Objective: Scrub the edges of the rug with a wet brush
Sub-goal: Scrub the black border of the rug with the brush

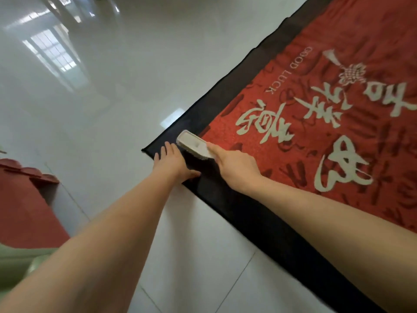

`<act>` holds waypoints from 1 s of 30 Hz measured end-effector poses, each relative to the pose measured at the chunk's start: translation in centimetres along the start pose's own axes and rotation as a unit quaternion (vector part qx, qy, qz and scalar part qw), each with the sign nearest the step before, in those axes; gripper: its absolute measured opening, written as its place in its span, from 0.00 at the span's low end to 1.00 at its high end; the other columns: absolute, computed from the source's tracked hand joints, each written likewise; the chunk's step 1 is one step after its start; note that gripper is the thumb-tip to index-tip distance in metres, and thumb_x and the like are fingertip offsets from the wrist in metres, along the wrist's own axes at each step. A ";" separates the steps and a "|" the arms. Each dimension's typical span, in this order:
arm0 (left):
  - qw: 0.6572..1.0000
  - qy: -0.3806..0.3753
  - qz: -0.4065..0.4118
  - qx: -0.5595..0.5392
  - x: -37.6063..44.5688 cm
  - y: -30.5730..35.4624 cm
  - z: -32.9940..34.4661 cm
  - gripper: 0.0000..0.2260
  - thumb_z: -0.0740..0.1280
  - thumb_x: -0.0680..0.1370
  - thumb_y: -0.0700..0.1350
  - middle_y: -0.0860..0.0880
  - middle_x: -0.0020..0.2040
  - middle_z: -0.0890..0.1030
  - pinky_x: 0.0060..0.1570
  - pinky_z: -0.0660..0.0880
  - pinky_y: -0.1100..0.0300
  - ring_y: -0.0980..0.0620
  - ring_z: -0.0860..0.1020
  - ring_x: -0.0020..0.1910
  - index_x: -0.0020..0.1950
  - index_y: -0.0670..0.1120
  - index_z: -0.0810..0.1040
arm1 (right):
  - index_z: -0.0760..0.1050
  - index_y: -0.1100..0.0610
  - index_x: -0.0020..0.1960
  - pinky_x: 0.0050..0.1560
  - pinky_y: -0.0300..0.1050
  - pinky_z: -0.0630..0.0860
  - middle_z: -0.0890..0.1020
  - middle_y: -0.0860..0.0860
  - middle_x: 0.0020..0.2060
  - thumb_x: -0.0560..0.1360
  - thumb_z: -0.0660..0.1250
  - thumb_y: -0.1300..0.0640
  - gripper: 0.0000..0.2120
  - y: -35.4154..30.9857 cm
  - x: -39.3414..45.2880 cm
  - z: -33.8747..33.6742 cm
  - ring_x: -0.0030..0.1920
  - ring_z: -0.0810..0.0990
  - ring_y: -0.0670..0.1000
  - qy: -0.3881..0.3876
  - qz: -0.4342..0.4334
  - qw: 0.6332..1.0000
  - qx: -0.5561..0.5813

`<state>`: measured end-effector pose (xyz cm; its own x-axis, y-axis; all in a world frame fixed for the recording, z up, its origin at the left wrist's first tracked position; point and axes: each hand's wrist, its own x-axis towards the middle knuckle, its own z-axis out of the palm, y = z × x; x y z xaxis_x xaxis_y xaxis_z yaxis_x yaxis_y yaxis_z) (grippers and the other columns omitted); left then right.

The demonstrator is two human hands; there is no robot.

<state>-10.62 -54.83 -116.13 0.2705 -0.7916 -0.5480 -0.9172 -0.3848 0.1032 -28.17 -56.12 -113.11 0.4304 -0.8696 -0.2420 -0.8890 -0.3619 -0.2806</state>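
Centre of frame: right hand (234,168) grip curled round white brush (194,147), bristles on rug (338,109) black corner border. Left hand (172,162) grip spread, pressing flat beside it.

Red rug (316,136) with black border and pale lettering, flat on floor. White scrub brush (194,147), bristles down on black border near rug corner, gripped at rear end by right hand (234,168), just beside left hand (172,162).

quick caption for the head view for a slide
Right hand scrubs the rug corner's black border with a white brush; left hand presses it flat.
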 end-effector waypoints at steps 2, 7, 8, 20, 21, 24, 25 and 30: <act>0.999 0.007 0.009 -0.037 0.1 0.1 0.1 0.60 0.74 0.68 0.64 0.38 0.79 0.38 0.77 0.46 0.49 0.42 0.41 0.79 0.78 0.36 0.36 | 0.52 0.40 0.77 0.47 0.48 0.67 0.79 0.57 0.58 0.79 0.53 0.61 0.30 -1.0 3.1 -0.3 0.56 0.78 0.61 0.011 -0.042 0.998 -0.049; 0.986 0.007 -0.016 -0.164 0.4 -0.8 0.7 0.67 0.81 0.62 0.59 0.43 0.78 0.32 0.77 0.43 0.55 0.47 0.35 0.78 0.77 0.38 0.30 | 0.60 0.40 0.75 0.52 0.51 0.74 0.80 0.56 0.58 0.81 0.54 0.55 0.24 1.0 8.4 0.0 0.56 0.78 0.61 -0.027 -0.096 0.995 0.018; 0.984 0.007 -0.020 -0.179 0.4 -0.8 0.8 0.69 0.82 0.61 0.57 0.44 0.78 0.31 0.77 0.44 0.55 0.48 0.35 0.78 0.76 0.39 0.30 | 0.63 0.40 0.74 0.53 0.51 0.75 0.81 0.56 0.57 0.82 0.55 0.53 0.22 2.4 7.5 0.2 0.54 0.79 0.60 -0.045 -0.128 0.990 0.032; 0.964 -0.125 -0.028 -0.234 0.1 -1.6 -2.3 0.52 0.74 0.72 0.56 0.50 0.77 0.30 0.77 0.45 0.50 0.52 0.34 0.77 0.80 0.50 0.38 | 0.48 0.33 0.76 0.36 0.47 0.68 0.71 0.52 0.34 0.81 0.53 0.55 0.29 6.9 6.7 -3.7 0.34 0.73 0.54 -0.151 -0.356 0.902 -0.192; 0.955 -0.125 -0.025 -0.270 0.1 -1.9 -2.3 0.43 0.68 0.77 0.51 0.51 0.78 0.31 0.77 0.44 0.51 0.53 0.35 0.77 0.81 0.50 0.41 | 0.43 0.32 0.75 0.36 0.48 0.66 0.70 0.51 0.35 0.80 0.53 0.56 0.32 8.0 5.6 -4.1 0.35 0.72 0.53 -0.202 -0.387 0.870 -0.231; 0.947 -0.097 -0.038 -0.305 0.8 -1.3 -2.1 0.29 0.54 0.83 0.44 0.49 0.78 0.32 0.75 0.40 0.50 0.52 0.34 0.77 0.81 0.47 0.43 | 0.43 0.31 0.75 0.35 0.47 0.65 0.69 0.51 0.38 0.81 0.51 0.56 0.32 6.8 7.2 -4.6 0.36 0.72 0.53 -0.140 -0.360 0.876 -0.288; 0.948 -0.089 -0.044 -0.303 1.0 -0.9 -1.9 0.28 0.52 0.84 0.46 0.49 0.78 0.31 0.75 0.39 0.50 0.51 0.34 0.77 0.81 0.47 0.43 | 0.45 0.32 0.75 0.35 0.47 0.67 0.69 0.51 0.38 0.81 0.52 0.56 0.30 5.8 8.3 -4.3 0.36 0.73 0.54 -0.103 -0.315 0.910 -0.250; 0.954 -0.095 -0.055 -0.278 1.3 -1.0 -1.1 0.26 0.48 0.85 0.51 0.48 0.78 0.31 0.75 0.38 0.49 0.49 0.33 0.77 0.81 0.47 0.43 | 0.36 0.35 0.74 0.37 0.48 0.64 0.69 0.51 0.38 0.81 0.52 0.57 0.34 7.3 5.4 -2.7 0.39 0.77 0.55 -0.174 -0.367 0.890 -0.208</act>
<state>-9.04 -56.04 -115.99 0.2510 -0.6517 -0.7158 -0.5752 -0.6951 0.4312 -32.74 -64.33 -113.98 0.8767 -0.2176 -0.4289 -0.2984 -0.9455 -0.1303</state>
